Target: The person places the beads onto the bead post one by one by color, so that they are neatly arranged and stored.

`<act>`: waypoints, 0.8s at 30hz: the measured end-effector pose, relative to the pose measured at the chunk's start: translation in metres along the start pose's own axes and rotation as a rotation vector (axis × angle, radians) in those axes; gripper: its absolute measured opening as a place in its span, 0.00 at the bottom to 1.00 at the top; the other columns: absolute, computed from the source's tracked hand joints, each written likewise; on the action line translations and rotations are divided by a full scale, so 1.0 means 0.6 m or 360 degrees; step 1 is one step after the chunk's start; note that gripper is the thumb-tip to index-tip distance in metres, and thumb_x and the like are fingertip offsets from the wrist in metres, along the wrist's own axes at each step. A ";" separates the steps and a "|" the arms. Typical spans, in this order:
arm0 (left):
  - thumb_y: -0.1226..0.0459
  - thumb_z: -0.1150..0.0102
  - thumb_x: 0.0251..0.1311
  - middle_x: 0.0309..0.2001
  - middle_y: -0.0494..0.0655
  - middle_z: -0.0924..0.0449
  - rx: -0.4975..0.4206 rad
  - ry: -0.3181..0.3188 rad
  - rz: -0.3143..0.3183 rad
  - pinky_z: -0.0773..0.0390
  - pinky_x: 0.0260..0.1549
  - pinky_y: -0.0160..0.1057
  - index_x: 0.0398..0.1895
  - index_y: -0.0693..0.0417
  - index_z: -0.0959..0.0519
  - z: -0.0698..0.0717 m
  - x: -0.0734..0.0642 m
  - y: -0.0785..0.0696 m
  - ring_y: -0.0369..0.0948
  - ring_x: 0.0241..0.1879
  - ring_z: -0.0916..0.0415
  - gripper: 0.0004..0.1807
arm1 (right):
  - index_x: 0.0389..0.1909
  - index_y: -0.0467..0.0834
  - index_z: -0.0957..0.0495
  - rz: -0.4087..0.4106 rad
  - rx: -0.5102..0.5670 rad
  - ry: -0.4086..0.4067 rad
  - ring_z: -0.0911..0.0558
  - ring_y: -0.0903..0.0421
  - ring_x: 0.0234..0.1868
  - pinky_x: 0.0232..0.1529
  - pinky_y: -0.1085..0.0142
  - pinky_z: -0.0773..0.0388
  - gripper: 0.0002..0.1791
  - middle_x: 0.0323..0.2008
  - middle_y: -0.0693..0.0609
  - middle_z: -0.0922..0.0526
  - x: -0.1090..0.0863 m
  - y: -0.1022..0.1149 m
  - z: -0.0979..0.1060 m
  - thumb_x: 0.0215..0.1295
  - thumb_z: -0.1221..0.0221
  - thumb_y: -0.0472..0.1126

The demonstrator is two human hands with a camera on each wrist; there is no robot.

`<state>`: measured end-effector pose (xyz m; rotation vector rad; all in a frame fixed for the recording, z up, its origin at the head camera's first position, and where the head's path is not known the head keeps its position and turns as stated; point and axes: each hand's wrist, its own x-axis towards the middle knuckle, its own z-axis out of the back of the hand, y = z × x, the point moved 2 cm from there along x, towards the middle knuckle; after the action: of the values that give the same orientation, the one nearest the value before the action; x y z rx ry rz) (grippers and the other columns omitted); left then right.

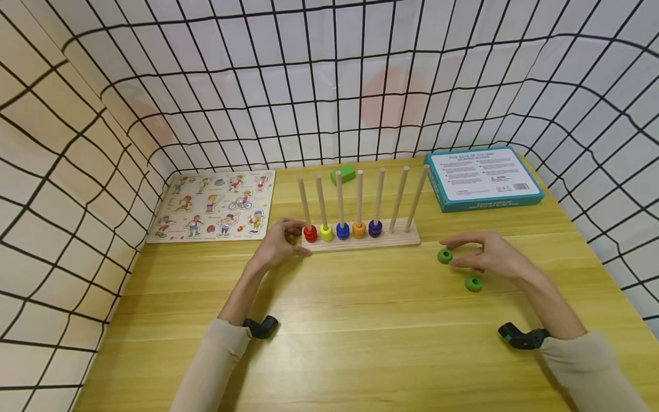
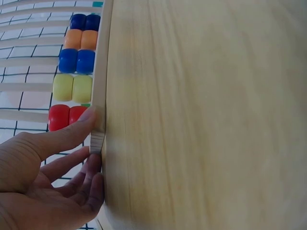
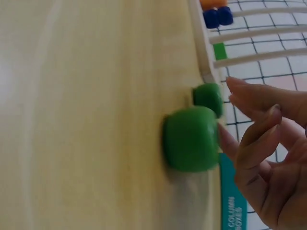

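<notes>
A wooden peg stand with upright rods bears beads on its rods: red, yellow, blue, orange and dark blue, while the two right-hand rods are bare. My left hand holds the stand's left end, the thumb on its front edge beside the red beads. Two green beads lie on the table right of the stand. Around the farther green bead my right hand spreads thumb and forefinger, without a visible grip. The nearer green bead lies below that hand.
Behind the stand lies a green block. A picture puzzle board is at the left, and a teal box at the back right. Black grid netting encloses the wooden table at the back and sides.
</notes>
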<state>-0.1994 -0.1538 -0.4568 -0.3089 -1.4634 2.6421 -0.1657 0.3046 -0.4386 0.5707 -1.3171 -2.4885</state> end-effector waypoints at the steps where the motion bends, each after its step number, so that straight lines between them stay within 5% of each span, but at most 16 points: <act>1: 0.75 0.21 0.45 0.61 0.63 0.26 -0.0007 -0.0001 -0.0001 0.24 0.59 0.49 0.65 0.67 0.23 0.000 0.000 0.001 0.55 0.57 0.26 0.38 | 0.67 0.35 0.24 -0.0010 -0.0006 0.0018 0.33 0.60 0.17 0.20 0.67 0.32 0.28 0.58 0.33 0.20 0.002 -0.001 -0.003 0.68 0.33 0.39; 13: 0.75 0.20 0.45 0.60 0.63 0.25 -0.0010 -0.0007 -0.0017 0.24 0.57 0.47 0.65 0.67 0.23 0.000 0.001 0.003 0.54 0.56 0.26 0.38 | 0.64 0.35 0.22 -0.0087 -0.0080 0.0021 0.34 0.63 0.16 0.20 0.69 0.33 0.28 0.42 0.40 0.16 0.011 0.001 -0.014 0.66 0.31 0.41; 24: 0.75 0.21 0.46 0.60 0.62 0.26 -0.0013 -0.0003 -0.0010 0.24 0.55 0.44 0.65 0.67 0.23 0.000 -0.001 0.001 0.53 0.56 0.26 0.38 | 0.59 0.34 0.18 -0.0172 -0.0178 -0.0060 0.33 0.62 0.17 0.21 0.69 0.32 0.23 0.42 0.40 0.13 0.017 0.006 -0.016 0.64 0.30 0.38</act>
<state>-0.1989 -0.1545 -0.4571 -0.3017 -1.4734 2.6329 -0.1701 0.2917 -0.4428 0.5863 -1.1798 -2.6525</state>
